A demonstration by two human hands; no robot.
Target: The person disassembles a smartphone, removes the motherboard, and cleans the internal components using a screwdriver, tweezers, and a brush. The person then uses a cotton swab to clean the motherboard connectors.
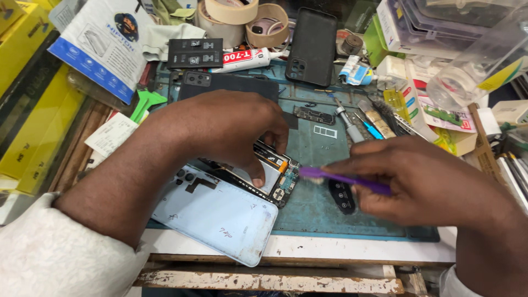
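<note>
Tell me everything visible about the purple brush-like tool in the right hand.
The thin purple plastic tool is a slim straight handle with a pale bristle-like tip, slightly blurred. It lies nearly level, tip pointing left toward the opened phone. The right hand pinches its rear end between fingers and thumb. Whether the tip touches the phone's exposed board cannot be told.

Open mat (330, 212) between the two hands, bare except for a small black part (342, 196) near the right hand (423, 184). Blocked on the left by the left hand (220, 129) over the opened phone (275, 173), with a pale blue back cover (220, 214) just below it. Crowded far side: screwdrivers (352, 127), glue tube (247, 56), tape rolls (242, 16), black phone case (312, 47). Boxes (440, 33) stacked at right, yellow boxes (33, 121) at left. Clear strip along the near table edge (352, 248).
</note>
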